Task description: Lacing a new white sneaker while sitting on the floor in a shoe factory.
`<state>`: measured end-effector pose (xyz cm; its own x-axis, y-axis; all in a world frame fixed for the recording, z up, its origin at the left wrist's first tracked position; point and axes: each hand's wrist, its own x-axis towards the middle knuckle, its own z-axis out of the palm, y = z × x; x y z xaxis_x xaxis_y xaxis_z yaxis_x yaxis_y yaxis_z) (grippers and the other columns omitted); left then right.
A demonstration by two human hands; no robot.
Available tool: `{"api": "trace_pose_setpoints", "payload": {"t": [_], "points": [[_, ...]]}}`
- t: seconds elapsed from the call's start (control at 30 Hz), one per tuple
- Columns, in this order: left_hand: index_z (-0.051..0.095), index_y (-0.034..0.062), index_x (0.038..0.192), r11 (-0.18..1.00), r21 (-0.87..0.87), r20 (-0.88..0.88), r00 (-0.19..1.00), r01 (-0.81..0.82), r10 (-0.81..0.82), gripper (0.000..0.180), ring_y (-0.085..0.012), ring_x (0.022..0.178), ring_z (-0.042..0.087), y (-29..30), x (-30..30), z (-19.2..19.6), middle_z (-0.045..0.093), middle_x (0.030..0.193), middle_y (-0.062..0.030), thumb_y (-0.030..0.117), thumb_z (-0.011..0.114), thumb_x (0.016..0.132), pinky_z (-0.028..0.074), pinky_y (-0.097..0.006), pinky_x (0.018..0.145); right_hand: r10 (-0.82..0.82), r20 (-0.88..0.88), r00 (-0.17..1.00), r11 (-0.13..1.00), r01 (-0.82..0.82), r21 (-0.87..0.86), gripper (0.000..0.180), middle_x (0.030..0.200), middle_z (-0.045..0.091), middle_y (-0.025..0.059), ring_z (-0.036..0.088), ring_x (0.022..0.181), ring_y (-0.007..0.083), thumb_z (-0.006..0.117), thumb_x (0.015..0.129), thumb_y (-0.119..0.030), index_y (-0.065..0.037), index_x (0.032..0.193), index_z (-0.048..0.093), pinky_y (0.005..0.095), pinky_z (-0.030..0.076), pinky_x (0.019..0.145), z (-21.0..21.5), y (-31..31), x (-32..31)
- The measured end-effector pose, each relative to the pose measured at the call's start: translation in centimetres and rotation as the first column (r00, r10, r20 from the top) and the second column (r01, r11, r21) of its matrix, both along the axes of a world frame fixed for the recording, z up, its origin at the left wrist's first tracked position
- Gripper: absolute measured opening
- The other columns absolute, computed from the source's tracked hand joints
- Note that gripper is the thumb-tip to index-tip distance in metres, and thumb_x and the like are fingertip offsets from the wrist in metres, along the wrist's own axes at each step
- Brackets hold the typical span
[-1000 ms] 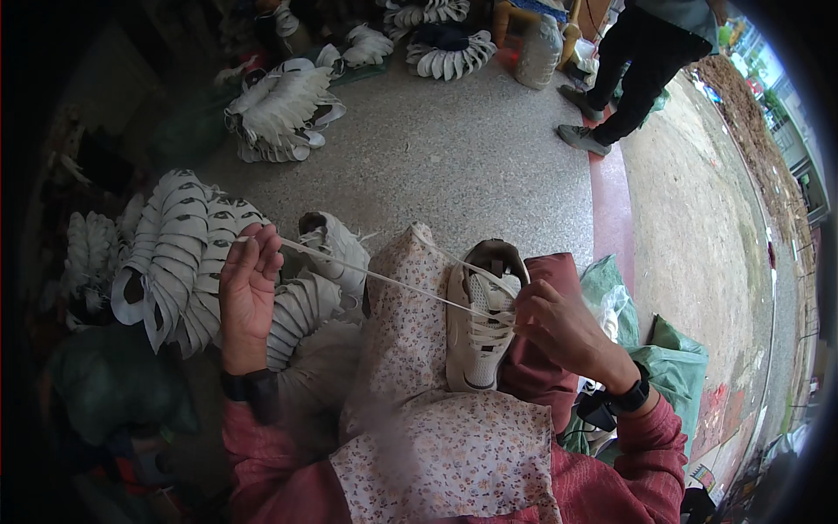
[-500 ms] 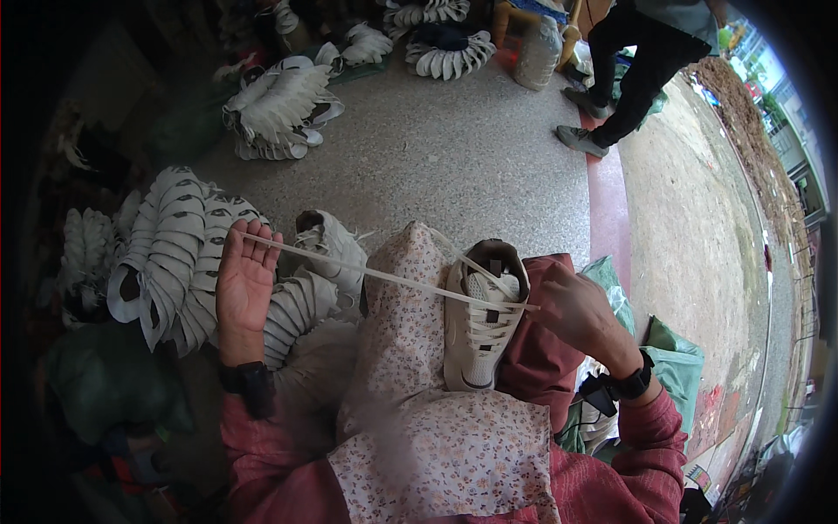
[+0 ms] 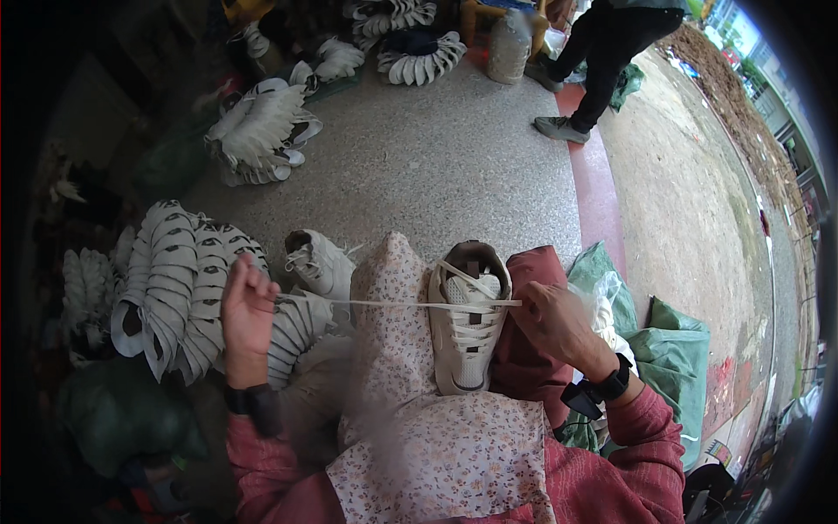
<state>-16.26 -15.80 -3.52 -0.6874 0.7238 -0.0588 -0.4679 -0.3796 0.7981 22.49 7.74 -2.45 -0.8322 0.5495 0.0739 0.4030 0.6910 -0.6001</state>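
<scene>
A cream and white shoe (image 3: pixel 463 341) rests on my lap, its dark-lined opening away from me and white laces threaded across its front. One white shoelace (image 3: pixel 375 303) stretches almost straight across my lap above the shoe. Its left part reaches the curled fingers of my left hand (image 3: pixel 249 314), raised palm inward; the grip itself is partly hidden. My right hand (image 3: pixel 563 323) pinches the lace just right of the shoe, thumb and fingers closed. Another loop of lace (image 3: pixel 467 275) slants over the shoe's opening.
A second laced white shoe (image 3: pixel 321 262) stands beyond my left knee. Stacked white shoe uppers (image 3: pixel 170 279) fan out at left, with more bundles (image 3: pixel 257 131) farther off. Green sacks (image 3: pixel 668 358) lie at right. A person in dark trousers (image 3: pixel 598 65) stands far right near a plastic jug (image 3: pixel 510 52).
My left hand has lowered slightly and its fingers have curled. The lace has gone from slanting to nearly level. My right hand has shifted a little left. The whole view has moved slightly.
</scene>
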Motion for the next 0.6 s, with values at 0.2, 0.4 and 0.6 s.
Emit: {"api": "trace_pose_setpoints", "payload": {"t": [0.2,0.4,0.6], "points": [[0.064,0.0053,0.096,0.851,-0.448,-0.553,0.662,0.276,-0.506,0.003,-0.0027,0.071,0.053,8.4,11.3,2.6,0.057,0.077,0.0029,0.008,0.064,0.094,0.044,-0.02,0.062,0.011,0.006,1.0,0.999,-0.011,-0.053,0.016,0.07,0.059,0.0191,0.059,0.07,0.041,0.062,0.086,-0.015,-0.002,0.079,0.055,0.0462,0.046,0.068,-0.3,-0.2,-0.1],[0.066,0.0,0.099,0.904,-0.288,-0.942,0.075,0.316,-0.326,0.011,-0.0186,0.08,0.066,15.2,17.8,1.1,0.067,0.088,-0.0068,0.003,0.065,0.088,0.052,-0.032,0.072,-0.018,-0.011,1.0,0.998,0.017,-0.064,0.013,0.074,0.061,0.0184,0.06,0.075,0.04,0.06,0.087,-0.013,-0.002,0.081,0.056,0.0459,0.047,0.07,-0.2,-0.7,0.1],[0.066,0.0015,0.096,0.728,-0.517,-0.752,0.168,0.45,-0.638,0.017,-0.028,0.083,0.066,17.1,18.2,-1.0,0.065,0.09,-0.0112,0.002,0.068,0.079,0.053,-0.036,0.076,-0.004,-0.061,0.998,1.0,0.003,-0.025,0.012,0.077,0.061,0.0173,0.061,0.076,0.039,0.06,0.087,-0.013,-0.003,0.084,0.055,0.0455,0.047,0.072,-1.3,-0.2,0.6]]}}
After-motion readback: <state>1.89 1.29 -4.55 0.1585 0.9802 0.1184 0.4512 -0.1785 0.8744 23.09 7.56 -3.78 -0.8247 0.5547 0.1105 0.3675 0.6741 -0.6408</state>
